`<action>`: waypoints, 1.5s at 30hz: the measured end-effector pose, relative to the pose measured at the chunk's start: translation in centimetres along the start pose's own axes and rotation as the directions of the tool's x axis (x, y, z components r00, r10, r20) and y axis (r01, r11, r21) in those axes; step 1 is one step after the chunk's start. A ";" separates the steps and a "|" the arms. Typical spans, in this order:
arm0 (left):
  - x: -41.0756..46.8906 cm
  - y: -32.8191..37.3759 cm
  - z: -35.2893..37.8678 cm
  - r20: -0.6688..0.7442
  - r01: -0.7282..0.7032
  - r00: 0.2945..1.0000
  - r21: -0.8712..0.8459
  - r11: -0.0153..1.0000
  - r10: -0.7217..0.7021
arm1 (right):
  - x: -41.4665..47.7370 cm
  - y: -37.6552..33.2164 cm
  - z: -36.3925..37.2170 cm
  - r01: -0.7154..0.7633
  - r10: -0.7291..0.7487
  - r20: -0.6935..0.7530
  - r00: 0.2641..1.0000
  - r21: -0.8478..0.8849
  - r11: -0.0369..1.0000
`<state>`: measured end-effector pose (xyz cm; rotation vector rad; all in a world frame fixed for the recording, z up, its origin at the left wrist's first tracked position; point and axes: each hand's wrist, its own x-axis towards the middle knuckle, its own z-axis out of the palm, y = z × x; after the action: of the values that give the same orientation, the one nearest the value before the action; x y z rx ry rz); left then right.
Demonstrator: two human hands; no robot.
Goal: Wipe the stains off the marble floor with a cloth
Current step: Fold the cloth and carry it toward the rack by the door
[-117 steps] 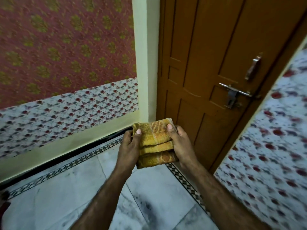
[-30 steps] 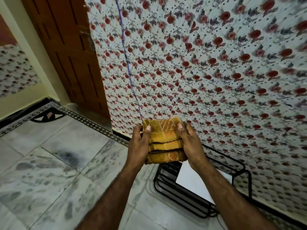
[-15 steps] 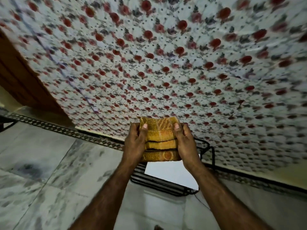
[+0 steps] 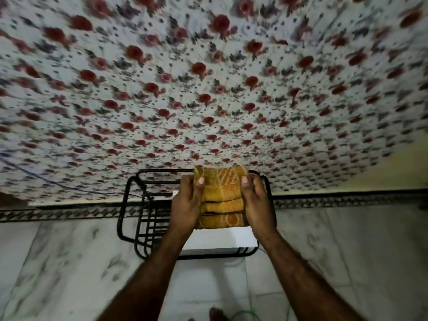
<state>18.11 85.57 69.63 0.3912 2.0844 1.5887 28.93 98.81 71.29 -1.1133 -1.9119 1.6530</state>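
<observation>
A folded yellow-orange cloth (image 4: 221, 198) is held up at the middle of the view, well above the floor. My left hand (image 4: 186, 205) grips its left edge with the thumb on the front. Along the right edge, my right hand (image 4: 258, 205) grips the same way. The white, grey-veined marble floor (image 4: 69, 262) spreads below and to both sides; no distinct stain shows in this view.
A black wire rack (image 4: 129, 218) holding a white box (image 4: 217, 242) stands on the floor against the rose-patterned wall (image 4: 208, 77), right under the cloth. A patterned border strip (image 4: 335, 200) runs along the wall base. A thin cord (image 4: 58, 184) hangs at left. A foot (image 4: 217, 315) shows at bottom.
The view has swung right: the wooden door has left the frame and the wire rack now sits centred under the cloth. Both hands keep the same hold.
</observation>
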 end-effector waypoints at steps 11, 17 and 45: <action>6.3 -16.2 7.5 0.204 0.150 0.966 0.056 0.987 -0.159 | 7.1 18.4 0.8 -0.196 0.197 -0.155 0.968 0.018 0.980; 8.7 -23.4 10.0 0.246 0.164 0.953 0.080 0.983 -0.179 | 10.5 27.2 1.9 -0.253 0.254 -0.185 0.949 0.031 0.967; 11.8 -33.5 16.2 0.153 -0.050 0.987 0.575 0.817 -0.047 | 14.6 36.5 4.3 -0.210 0.019 -0.291 0.956 -0.641 0.739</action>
<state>19.09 95.20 31.80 0.7002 2.4009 0.8445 28.39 106.96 32.60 -1.6478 -2.3425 0.7711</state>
